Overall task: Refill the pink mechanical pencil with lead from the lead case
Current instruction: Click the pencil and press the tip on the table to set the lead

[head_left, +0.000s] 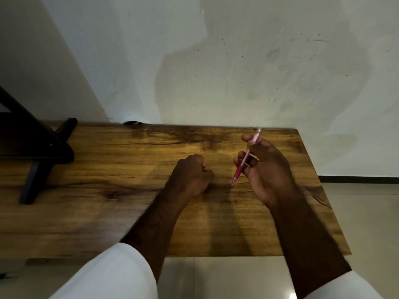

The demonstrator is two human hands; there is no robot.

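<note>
My right hand [267, 169] holds the pink mechanical pencil [244, 160] between its fingers, tilted, tip down just above the wooden table [108, 169] and cap end pointing up towards the far edge. My left hand [191, 175] rests on the table to the left of the pencil tip, curled into a fist; whether it encloses anything is hidden. No lead case is visible. The picture is slightly blurred.
A black stand [43, 152] with slanted legs occupies the table's far left. A small dark object [132, 123] sits at the far edge against the white wall. The table's right edge drops to a tiled floor [356, 212].
</note>
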